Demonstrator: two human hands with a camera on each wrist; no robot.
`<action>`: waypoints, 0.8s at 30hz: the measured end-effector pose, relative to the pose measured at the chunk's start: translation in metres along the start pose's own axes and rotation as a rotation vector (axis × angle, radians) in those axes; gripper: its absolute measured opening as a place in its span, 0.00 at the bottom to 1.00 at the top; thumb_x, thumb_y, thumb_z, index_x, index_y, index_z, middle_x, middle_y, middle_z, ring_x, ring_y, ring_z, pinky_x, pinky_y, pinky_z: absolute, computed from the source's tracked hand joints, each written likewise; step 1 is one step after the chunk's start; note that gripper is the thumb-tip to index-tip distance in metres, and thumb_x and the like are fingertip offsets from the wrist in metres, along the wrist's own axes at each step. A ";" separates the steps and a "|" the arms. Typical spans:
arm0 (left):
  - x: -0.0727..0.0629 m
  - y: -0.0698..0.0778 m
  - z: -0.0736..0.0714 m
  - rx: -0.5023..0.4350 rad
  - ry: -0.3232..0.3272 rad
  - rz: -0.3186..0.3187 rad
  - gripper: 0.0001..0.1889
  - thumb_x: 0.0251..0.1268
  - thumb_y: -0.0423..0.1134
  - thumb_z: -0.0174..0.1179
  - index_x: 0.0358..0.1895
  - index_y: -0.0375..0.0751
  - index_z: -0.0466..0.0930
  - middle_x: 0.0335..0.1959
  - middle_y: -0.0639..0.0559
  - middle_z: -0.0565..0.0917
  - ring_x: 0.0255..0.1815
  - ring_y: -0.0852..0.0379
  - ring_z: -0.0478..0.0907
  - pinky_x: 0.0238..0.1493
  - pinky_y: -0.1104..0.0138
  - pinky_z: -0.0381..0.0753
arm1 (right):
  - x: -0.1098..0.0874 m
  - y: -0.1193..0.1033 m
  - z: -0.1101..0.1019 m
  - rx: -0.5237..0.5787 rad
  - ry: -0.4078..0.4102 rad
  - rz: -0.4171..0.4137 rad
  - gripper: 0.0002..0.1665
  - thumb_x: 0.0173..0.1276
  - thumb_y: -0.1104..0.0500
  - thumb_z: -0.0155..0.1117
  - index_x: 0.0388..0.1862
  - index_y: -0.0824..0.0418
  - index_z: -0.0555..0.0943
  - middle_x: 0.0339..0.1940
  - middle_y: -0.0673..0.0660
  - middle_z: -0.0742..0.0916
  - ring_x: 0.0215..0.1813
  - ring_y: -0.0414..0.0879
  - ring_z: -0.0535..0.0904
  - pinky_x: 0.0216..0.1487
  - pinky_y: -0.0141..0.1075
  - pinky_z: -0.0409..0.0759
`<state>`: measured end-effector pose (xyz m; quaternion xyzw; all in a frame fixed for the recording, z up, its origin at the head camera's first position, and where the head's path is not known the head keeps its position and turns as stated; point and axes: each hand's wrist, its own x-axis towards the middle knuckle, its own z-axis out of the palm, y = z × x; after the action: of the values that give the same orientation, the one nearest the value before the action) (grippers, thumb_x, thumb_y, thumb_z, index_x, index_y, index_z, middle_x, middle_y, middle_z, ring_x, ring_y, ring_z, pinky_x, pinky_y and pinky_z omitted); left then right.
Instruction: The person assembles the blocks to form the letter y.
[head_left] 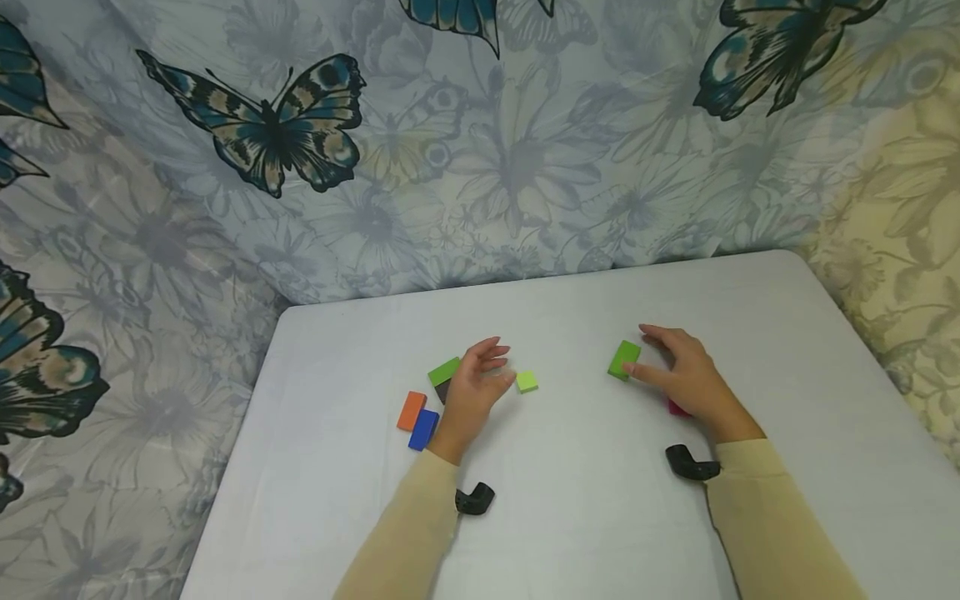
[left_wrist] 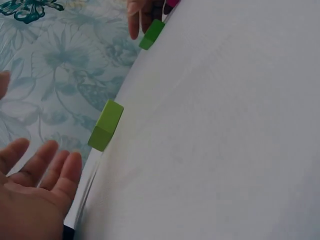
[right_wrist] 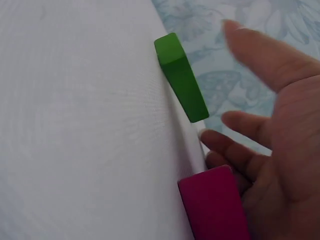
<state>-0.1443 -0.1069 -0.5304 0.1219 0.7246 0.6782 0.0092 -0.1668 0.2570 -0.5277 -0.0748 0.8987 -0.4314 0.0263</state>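
Blocks (right_wrist: 187,92) with smooth, flat faces and crisp edges lie on the tabletop (head_left: 570,508), in two loose groups around a person's hands. Nearest are the plain beige sleeves (head_left: 408,525), with a glossy, bent black piece (head_left: 475,498) at the left wrist and another curved black piece (head_left: 692,464) at the right. Beside the left wrist lies a blue block (head_left: 423,430), thin and oblong, set against the similar orange block (head_left: 412,411). By the right hand (head_left: 686,375), a magenta block (head_left: 678,408) is mostly hidden from the head view.

The left hand (head_left: 474,392) is relaxed, holding nothing, its fingers gently bent; behind it show part of a dark block (head_left: 443,391) and an oblong green block (head_left: 444,371). A lime block (head_left: 527,382) lies just beside its thumb. The right hand is spread, gripping nothing, with its thumb at a bright green block (head_left: 624,359); whether they touch cannot be told.

White and finely creased, the tabletop ends in rounded corners. Beyond hangs softly folded fabric (head_left: 517,171), printed with pale flowers and teal-and-black butterflies (head_left: 277,133), yellowish at the right.
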 end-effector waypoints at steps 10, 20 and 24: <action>0.000 -0.011 0.006 0.321 -0.073 0.019 0.26 0.71 0.31 0.74 0.70 0.37 0.81 0.59 0.51 0.87 0.59 0.56 0.82 0.59 0.63 0.83 | 0.000 0.007 0.012 -0.135 0.044 -0.112 0.44 0.66 0.50 0.85 0.75 0.66 0.78 0.70 0.71 0.77 0.71 0.74 0.65 0.68 0.75 0.57; 0.004 -0.017 0.009 0.526 -0.062 0.070 0.20 0.69 0.34 0.77 0.62 0.42 0.87 0.53 0.55 0.86 0.53 0.61 0.81 0.52 0.68 0.83 | -0.001 0.002 0.014 -0.170 0.071 -0.127 0.40 0.66 0.56 0.84 0.72 0.68 0.79 0.66 0.70 0.80 0.67 0.73 0.68 0.65 0.71 0.65; 0.004 -0.017 0.011 0.552 -0.056 0.070 0.17 0.69 0.33 0.77 0.59 0.43 0.89 0.52 0.56 0.86 0.52 0.61 0.80 0.51 0.68 0.83 | -0.001 0.001 0.016 -0.171 0.068 -0.112 0.40 0.67 0.56 0.84 0.73 0.69 0.79 0.65 0.71 0.79 0.67 0.73 0.68 0.66 0.72 0.66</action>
<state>-0.1492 -0.0962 -0.5476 0.1635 0.8767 0.4515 -0.0277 -0.1638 0.2459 -0.5386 -0.1121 0.9270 -0.3562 -0.0350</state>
